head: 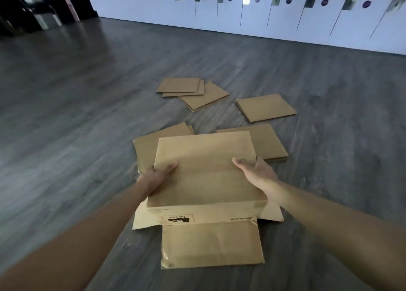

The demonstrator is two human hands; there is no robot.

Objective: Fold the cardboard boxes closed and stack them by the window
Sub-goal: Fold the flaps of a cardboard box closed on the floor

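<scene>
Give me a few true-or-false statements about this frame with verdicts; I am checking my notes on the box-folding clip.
1. Both hands hold the same cardboard box. True: the left hand grips its left edge, the right hand its right edge.
2. The box's near flap is folded shut. False: it lies open, flat on the floor.
3. Flat cardboard pieces lie on the floor beyond the box. True.
4. The held box stands on a table. False: it is over the floor, and no table shows.
5. A finished stack of closed boxes shows beside the lockers. False: only flat pieces show there.
</scene>
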